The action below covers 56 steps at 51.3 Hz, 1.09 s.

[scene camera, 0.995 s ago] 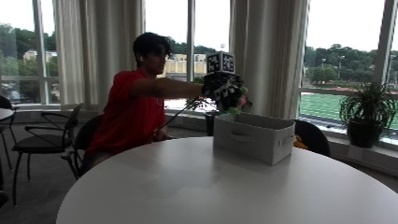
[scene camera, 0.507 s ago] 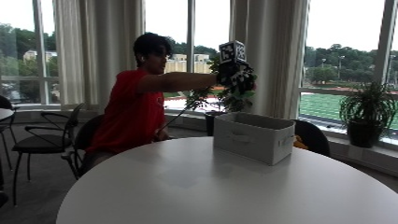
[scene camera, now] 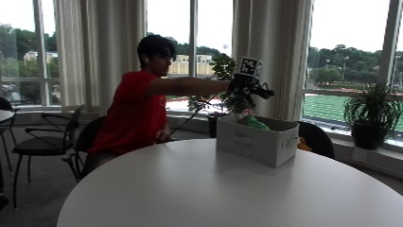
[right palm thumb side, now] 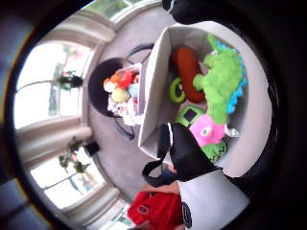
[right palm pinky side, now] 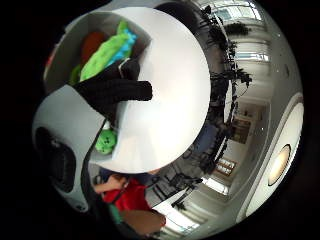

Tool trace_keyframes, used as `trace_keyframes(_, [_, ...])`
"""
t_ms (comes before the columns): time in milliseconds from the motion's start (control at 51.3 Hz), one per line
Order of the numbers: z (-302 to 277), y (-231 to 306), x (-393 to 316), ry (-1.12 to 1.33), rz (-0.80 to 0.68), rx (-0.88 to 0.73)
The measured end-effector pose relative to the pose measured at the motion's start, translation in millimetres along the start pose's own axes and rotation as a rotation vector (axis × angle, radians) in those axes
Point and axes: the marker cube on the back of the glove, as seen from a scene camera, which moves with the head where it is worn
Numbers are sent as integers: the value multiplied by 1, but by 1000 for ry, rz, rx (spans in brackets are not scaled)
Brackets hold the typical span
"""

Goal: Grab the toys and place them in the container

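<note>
Item: round white table [scene camera: 207, 189], with a person in a red shirt [scene camera: 132, 113] seated at its far edge.

Item: container [scene camera: 257, 140], a light grey fabric box with a handle slot on its near short side. It stands on the table close to the far edge, toward the window side, well apart from the near edge.

Item: right hand [scene camera: 250, 88], black-gloved. The arm is stretched out nearly level from the shoulder, and the hand hangs in the air above the container's open top, clear of the rim and touching nothing. The little finger side palm view shows one gloved finger [right palm pinky side: 117, 91] lying straight out across the box wall and table; nothing is held between the fingers. The hand reads as relaxed and spread rather than clenched.

Item: toys, all lying inside the container. A lime-green plush creature with blue trim [right palm thumb side: 221, 79] lies along one long wall. An orange-red oval toy [right palm thumb side: 186, 67] lies beside it, a small green ring [right palm thumb side: 175, 91] touching that toy's side. A pink toy with a white eye [right palm thumb side: 207, 131] sits at the plush's end, with a green piece [right palm thumb side: 191, 115] just beside it. From the outside view only a green tip [scene camera: 255, 122] shows above the rim.

Item: second bin of mixed coloured toys [right palm thumb side: 123, 91], on a dark chair behind the table.
</note>
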Motion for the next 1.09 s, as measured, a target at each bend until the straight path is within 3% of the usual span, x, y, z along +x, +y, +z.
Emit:
trace_keyframes(78, [3,4,17,63,140,25])
trace_keyframes(156, [3,19,20,15,36,45])
trace_keyframes(254, [14,35,41,56,165,75])
trace_keyframes(332, [27,44,65,111,410,110])
trace_keyframes(410, [42,64,97,78,479,116])
trace_keyframes(702, [81,137,173,16,640,86])
trace_keyframes(1092, [121,197,228,39,632,142])
